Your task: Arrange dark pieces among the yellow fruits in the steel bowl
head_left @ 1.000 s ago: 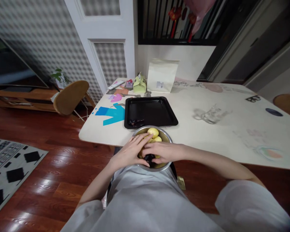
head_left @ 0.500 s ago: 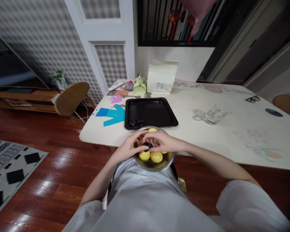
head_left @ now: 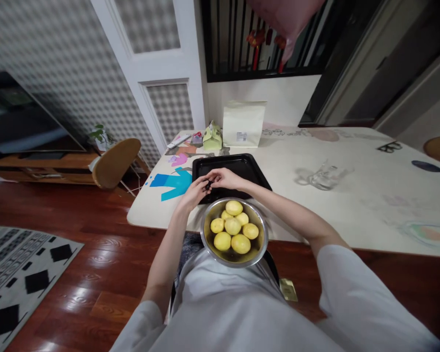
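Observation:
My left hand (head_left: 195, 194) and my right hand (head_left: 225, 179) meet over the left front part of a black baking tray (head_left: 244, 164). Their fingertips are pinched together around a small dark piece (head_left: 208, 186), mostly hidden by the fingers; its kind cannot be made out. Closer to my body, a round metal bowl (head_left: 263, 234) sits at the table's front edge. Several yellow, lemon-like fruits (head_left: 232, 226) lie in it. Neither hand touches the bowl. My forearms pass either side of it.
Behind the tray stand a pale paper bag (head_left: 243, 124) and a small green packet (head_left: 212, 137). A clear glass object (head_left: 322, 178) rests on the white table (head_left: 297, 215) at right. A wooden chair (head_left: 115, 164) is at the left end.
Both hands have moved forward and left, from above the bowl to above the tray, with the dark piece between them. The fruits in the bowl are now uncovered.

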Demonstrator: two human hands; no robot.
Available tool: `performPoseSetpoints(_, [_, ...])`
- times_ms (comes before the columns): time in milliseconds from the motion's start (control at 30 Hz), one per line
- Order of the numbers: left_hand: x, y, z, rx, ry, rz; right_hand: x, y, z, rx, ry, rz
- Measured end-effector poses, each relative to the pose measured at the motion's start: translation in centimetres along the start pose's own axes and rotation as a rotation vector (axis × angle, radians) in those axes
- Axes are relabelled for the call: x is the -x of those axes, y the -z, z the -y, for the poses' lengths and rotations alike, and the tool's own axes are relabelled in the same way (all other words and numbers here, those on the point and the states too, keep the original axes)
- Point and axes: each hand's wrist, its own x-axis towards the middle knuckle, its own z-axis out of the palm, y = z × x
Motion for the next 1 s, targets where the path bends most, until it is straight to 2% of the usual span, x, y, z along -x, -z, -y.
performPoseSetpoints(67, [-1.1, 0.5, 0.4, -0.132, -0.024, -0.015, -0.5, 0.2, -0.7, 0.013, 0.004, -0.019])
performPoseSetpoints(167, [-1.9, 1.0, 1.0, -0.279, -0.079, -0.017, 1.1, 1.1, -1.2, 0.072, -0.01, -0.062])
performPoseSetpoints(300, [-2.3, 1.3, 1.5, -0.512, -0.2, -0.056, 6.8, 3.2, -1.2, 0.196, -0.044, -0.104])
performPoseSetpoints(400, [-2.5, 1.2, 2.0, -0.678, -0.255, -0.068, 12.0, 4.4, -0.8, 0.311, -0.136, 0.012])
performPoseSetpoints(500, [-2.6, 1.1, 2.5, -0.816, -0.272, -0.061, 16.0, 4.4, -0.6, 0.255, -0.203, 0.106])
performPoseSetpoints(567, [-2.5, 1.0, 2.7, -0.89, -0.28, -0.056, 17.5, 3.5, -0.9, 0.167, -0.199, 0.114])
performPoseSetpoints(667, [-2.3, 0.9, 2.9, -0.968, -0.299, -0.048, 18.0, 1.9, -1.8, 0.071, -0.203, 0.044])
performPoseSetpoints(800, [-1.9, 0.8, 2.6, -0.995, -0.36, -0.032, 17.5, 0.9, -2.4, 0.111, -0.188, -0.096])
performPoseSetpoints(900, [-2.0, 0.6, 1.9, -0.962, -0.436, -0.028, 16.8, 2.1, -2.1, 0.192, -0.189, -0.196])
performPoseSetpoints(1000, [-2.9, 0.2, 1.1, -0.839, -0.514, -0.092, 15.3, 4.7, -1.6, 0.343, -0.227, -0.358])
